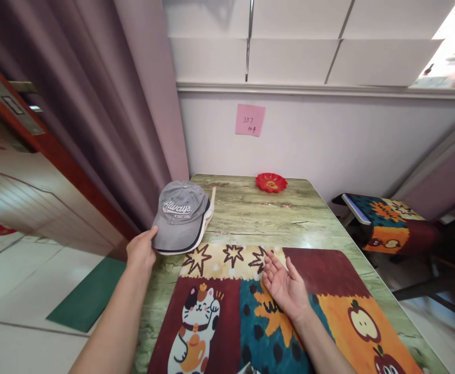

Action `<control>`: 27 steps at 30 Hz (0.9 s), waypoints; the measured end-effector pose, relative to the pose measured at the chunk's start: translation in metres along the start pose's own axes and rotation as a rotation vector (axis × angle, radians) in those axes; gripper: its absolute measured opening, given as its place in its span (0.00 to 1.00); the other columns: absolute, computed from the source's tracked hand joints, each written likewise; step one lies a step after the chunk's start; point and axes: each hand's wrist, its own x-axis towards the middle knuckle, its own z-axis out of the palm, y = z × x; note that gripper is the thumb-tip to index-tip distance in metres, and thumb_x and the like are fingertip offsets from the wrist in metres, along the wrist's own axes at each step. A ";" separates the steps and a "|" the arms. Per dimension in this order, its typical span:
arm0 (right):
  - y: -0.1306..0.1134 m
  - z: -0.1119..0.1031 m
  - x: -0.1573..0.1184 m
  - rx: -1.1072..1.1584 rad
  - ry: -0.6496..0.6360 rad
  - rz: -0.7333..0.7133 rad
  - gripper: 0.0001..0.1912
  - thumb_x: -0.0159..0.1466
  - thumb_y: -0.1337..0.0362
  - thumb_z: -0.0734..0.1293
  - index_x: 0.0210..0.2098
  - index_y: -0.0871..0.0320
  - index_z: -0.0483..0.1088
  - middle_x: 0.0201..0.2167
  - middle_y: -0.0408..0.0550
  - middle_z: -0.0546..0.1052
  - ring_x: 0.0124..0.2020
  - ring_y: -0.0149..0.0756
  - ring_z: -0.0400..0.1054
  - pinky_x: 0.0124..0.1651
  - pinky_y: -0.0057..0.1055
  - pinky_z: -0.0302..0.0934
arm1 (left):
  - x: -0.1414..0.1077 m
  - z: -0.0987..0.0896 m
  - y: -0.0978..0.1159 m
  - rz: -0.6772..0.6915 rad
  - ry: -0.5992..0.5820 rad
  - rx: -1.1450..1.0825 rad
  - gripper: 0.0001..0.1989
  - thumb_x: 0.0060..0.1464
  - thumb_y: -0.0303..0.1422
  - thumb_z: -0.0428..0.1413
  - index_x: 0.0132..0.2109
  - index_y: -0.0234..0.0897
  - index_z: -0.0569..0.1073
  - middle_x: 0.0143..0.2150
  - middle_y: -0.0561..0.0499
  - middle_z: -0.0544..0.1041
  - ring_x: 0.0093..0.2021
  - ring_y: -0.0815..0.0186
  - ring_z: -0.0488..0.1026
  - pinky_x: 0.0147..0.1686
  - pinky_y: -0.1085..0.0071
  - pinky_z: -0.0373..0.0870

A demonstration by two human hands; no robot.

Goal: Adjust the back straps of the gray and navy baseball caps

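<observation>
A grey cap (181, 208) with white "Always" lettering lies at the left edge of the wooden-patterned table (251, 218), with a white and navy layer showing beneath its brim. My left hand (142, 249) grips the brim's left side, thumb on top and the other fingers hidden below. Palm up, my right hand (284, 285) rests over the colourful mat (215, 322), its fingers apart and nothing in it. The mat shows a cat, stars and apples.
A red scalloped dish (271, 182) sits at the table's back. A pink note (250, 120) is stuck to the wall. Purple curtains (142, 93) hang at the left beside a door edge. A stool with a patterned cover (397, 223) stands at the right.
</observation>
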 end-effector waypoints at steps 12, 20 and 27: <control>0.001 0.001 0.001 0.021 -0.022 -0.010 0.20 0.72 0.54 0.58 0.56 0.58 0.68 0.45 0.50 0.80 0.42 0.33 0.76 0.47 0.34 0.70 | -0.048 0.086 0.034 1.025 -0.209 1.287 0.46 0.52 0.60 0.52 0.72 0.45 0.52 0.76 0.39 0.39 0.72 0.34 0.38 0.60 0.29 0.45; 0.003 0.002 0.002 0.017 -0.038 -0.008 0.19 0.72 0.54 0.59 0.55 0.57 0.68 0.45 0.49 0.80 0.41 0.32 0.76 0.46 0.33 0.70 | -0.007 0.075 -0.017 0.764 -0.390 1.529 0.47 0.50 0.65 0.47 0.71 0.50 0.53 0.74 0.40 0.50 0.68 0.35 0.52 0.55 0.26 0.52; 0.004 0.007 0.002 -0.024 0.003 -0.004 0.19 0.73 0.54 0.55 0.53 0.59 0.69 0.42 0.49 0.81 0.38 0.32 0.77 0.43 0.32 0.71 | -0.020 0.075 -0.008 0.843 -0.348 1.399 0.45 0.53 0.62 0.47 0.70 0.41 0.58 0.73 0.33 0.51 0.69 0.36 0.50 0.59 0.29 0.46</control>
